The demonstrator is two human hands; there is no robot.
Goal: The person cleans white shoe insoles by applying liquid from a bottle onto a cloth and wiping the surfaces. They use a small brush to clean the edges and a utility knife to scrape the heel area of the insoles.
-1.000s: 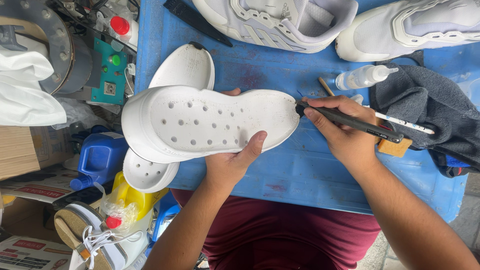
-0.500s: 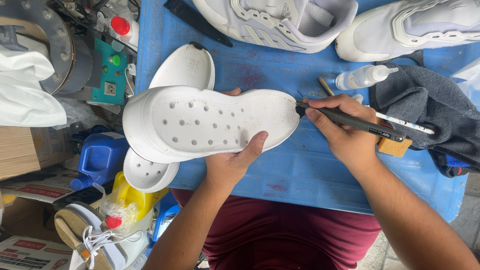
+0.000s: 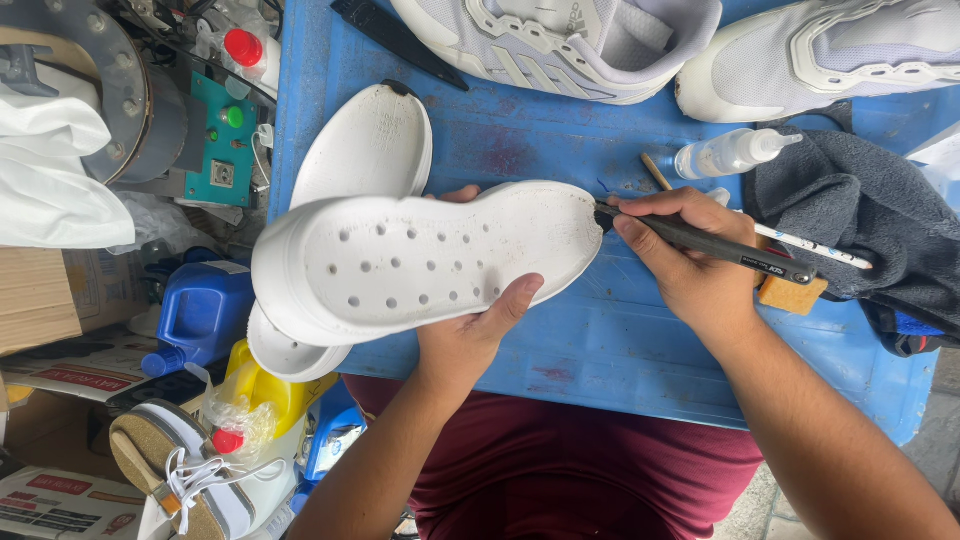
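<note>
Nothing has shifted noticeably: your left hand (image 3: 470,345) still grips the white sole (image 3: 420,262), right hand (image 3: 690,262) fingers pinching the brush (image 3: 720,245), tip at its edge.

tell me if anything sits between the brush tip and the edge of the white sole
Nothing visible does. The brush in the right hand has its tip right at the rim of the white sole, which the left hand holds.
</note>
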